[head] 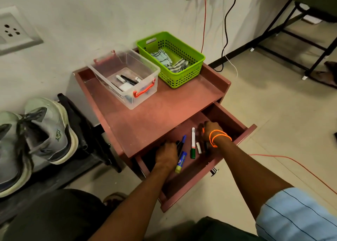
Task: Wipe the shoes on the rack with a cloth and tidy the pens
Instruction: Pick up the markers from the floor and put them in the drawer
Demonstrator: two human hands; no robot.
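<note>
Both my hands are inside the open drawer point(189, 188) of a reddish side table. My left hand point(166, 154) is curled round a black marker point(179, 146) at the drawer's left. My right hand point(211, 129) reaches deeper on the right, its fingers curled over dark pens that I can barely see. Between the hands lie a blue pen point(183, 138), a blue and yellow glue stick point(180, 162), a white marker with a green cap point(193, 142) and a short white marker point(198, 147). A clear plastic box point(125, 77) on the tabletop holds a few markers. A striped cloth point(167, 59) lies in the green basket point(182, 78).
Grey and white sneakers point(45, 129) stand on a dark rack at the left. Red and black cables hang down the wall behind the table, and an orange cable point(291, 166) runs over the floor on the right. A black metal frame stands at the far right.
</note>
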